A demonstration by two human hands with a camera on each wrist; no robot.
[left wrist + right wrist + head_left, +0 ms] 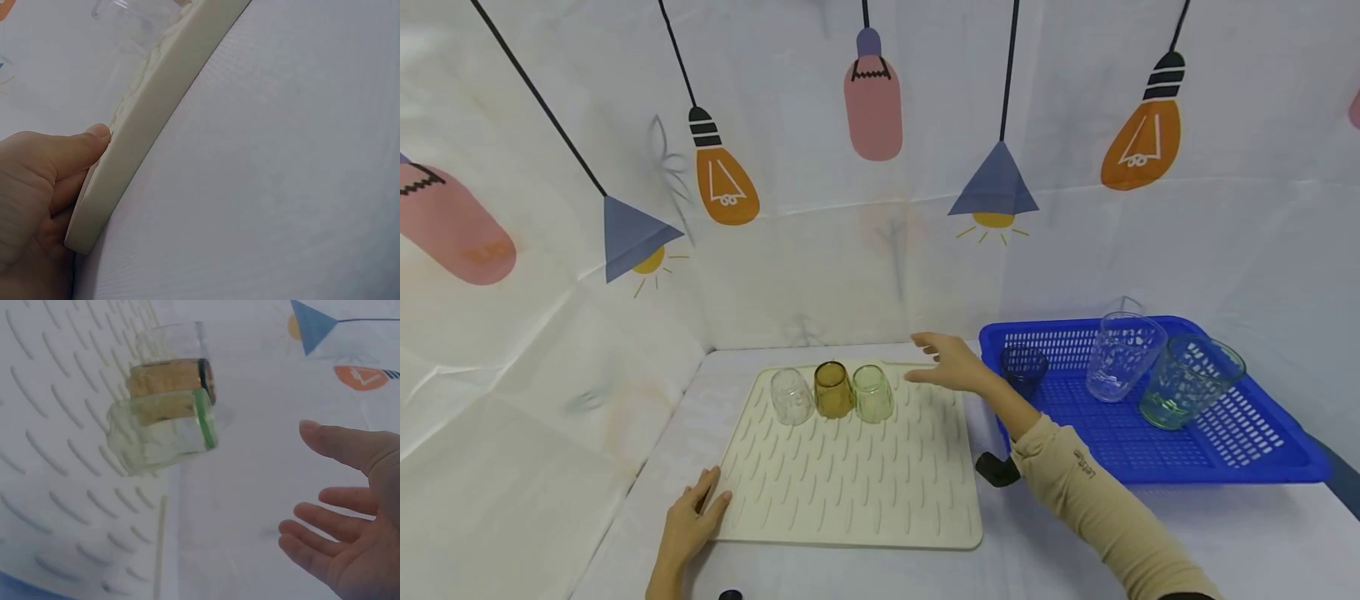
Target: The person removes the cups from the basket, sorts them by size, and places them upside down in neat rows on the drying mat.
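Observation:
A cream drying mat (850,487) with raised ridges lies on the white-covered table. My left hand (688,517) grips its near left corner, the thumb on the mat's edge (147,100) in the left wrist view. Along the mat's back edge stand three glasses in a row: a clear one (792,397), an amber one (833,390) and a pale green one (873,394). My right hand (951,362) is raised over the back right corner, right of the green glass, thumb and fingers spread apart and holding nothing. In the right wrist view the green glass (162,434) overlaps the amber one.
A blue plastic basket (1150,467) stands to the right, holding a dark glass (1024,371), a tall clear glass (1123,358) and a larger greenish glass (1187,383). A small black object (997,470) lies between mat and basket. Behind hangs a white sheet (820,275) printed with lamps.

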